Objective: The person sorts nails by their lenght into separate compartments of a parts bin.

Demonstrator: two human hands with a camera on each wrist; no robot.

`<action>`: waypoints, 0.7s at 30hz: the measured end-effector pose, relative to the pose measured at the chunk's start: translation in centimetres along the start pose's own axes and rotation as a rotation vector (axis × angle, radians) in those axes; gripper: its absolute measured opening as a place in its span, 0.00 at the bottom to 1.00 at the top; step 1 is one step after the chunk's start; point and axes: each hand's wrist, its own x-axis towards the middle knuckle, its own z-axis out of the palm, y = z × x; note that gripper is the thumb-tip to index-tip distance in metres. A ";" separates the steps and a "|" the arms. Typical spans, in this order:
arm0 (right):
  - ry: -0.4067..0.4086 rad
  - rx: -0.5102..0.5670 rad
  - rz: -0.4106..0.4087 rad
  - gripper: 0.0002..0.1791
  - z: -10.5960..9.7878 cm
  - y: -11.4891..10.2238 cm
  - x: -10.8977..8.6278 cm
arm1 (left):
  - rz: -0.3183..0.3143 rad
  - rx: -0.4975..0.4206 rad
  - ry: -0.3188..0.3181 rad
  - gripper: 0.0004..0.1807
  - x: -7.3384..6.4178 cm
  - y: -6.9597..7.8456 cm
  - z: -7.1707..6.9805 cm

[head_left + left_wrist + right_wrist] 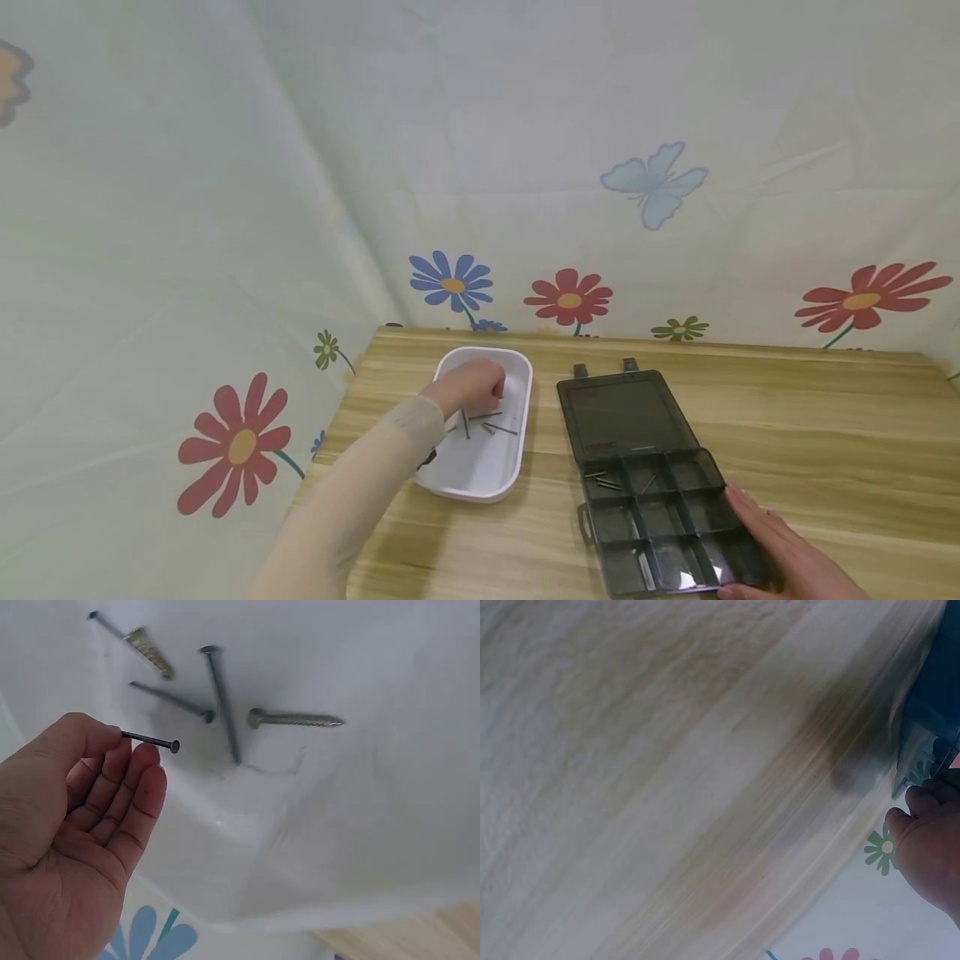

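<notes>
Over the white tray (474, 475), my left hand (471, 387) pinches a dark nail (151, 740) between thumb and fingers, its head pointing away from the fingertips. Below it in the left wrist view lie a longer nail (223, 705), a screw (296, 719), and a brass-coloured screw (152, 655) among other nails. My right hand (798, 552) grips the right side of a dark see-through compartment box (660, 514) at its front corner. The box lid lies folded back. Several fasteners (604, 481) sit in its far left compartment, and a thin one (649, 483) in the compartment beside that.
Tray and box stand side by side on a wood-grain table (817, 425). Two latches (630, 365) stick out from the lid's far edge. A white curtain (510, 167) printed with flowers hangs behind the table and along its left side.
</notes>
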 end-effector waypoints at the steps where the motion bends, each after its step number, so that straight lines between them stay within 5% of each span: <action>1: -0.001 -0.007 0.006 0.54 0.0 0.0 0.0 | 0.003 -0.027 0.011 0.04 -0.1 0.0 -0.3; 6: 0.010 -0.012 0.006 0.55 -0.1 0.0 -0.2 | 0.044 -0.163 0.043 0.03 -0.7 0.9 -2.3; 13: -0.011 0.035 0.013 0.54 -0.3 -0.4 -0.2 | 0.149 -0.294 0.071 0.03 -1.7 4.0 -4.6; 21: -0.034 -0.001 0.044 0.55 -0.2 -0.6 0.0 | 0.256 -0.395 0.072 0.02 -2.1 8.6 -4.7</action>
